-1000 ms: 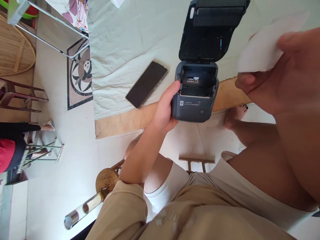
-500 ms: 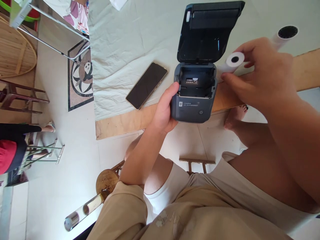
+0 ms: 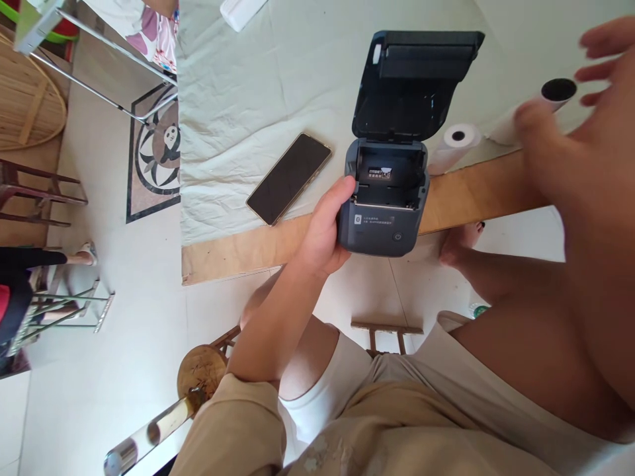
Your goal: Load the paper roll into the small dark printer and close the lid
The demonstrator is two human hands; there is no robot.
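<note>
My left hand (image 3: pixel 330 228) is wrapped round the left side of a dark label printer (image 3: pixel 380 231), with the thumb near the rim of its paper bay. The printer's lid (image 3: pixel 407 99) stands up, and no roll sits in the bay. Just right of the printer, a small white paper roll (image 3: pixel 449 152) stands on the table. My right hand (image 3: pixel 590 125) hangs in the air at the right, fingers apart and nothing in them. It overlaps a larger white paper roll (image 3: pixel 506 127) in view, partly hiding it; whether they touch I cannot tell.
A smartphone (image 3: pixel 290 177) lies on the pale tablecloth (image 3: pixel 223 132). At the top edge is a white object (image 3: pixel 241 12). The table's wooden edge (image 3: pixel 238 254) runs before my knees. A round wooden stool (image 3: pixel 201 370) stands lower left; another person's leg (image 3: pixel 44 256) shows far left.
My right hand has let go of the small paper roll, leaving it beside the printer, and has moved right with its fingers spreading. My left hand still grips the printer.
</note>
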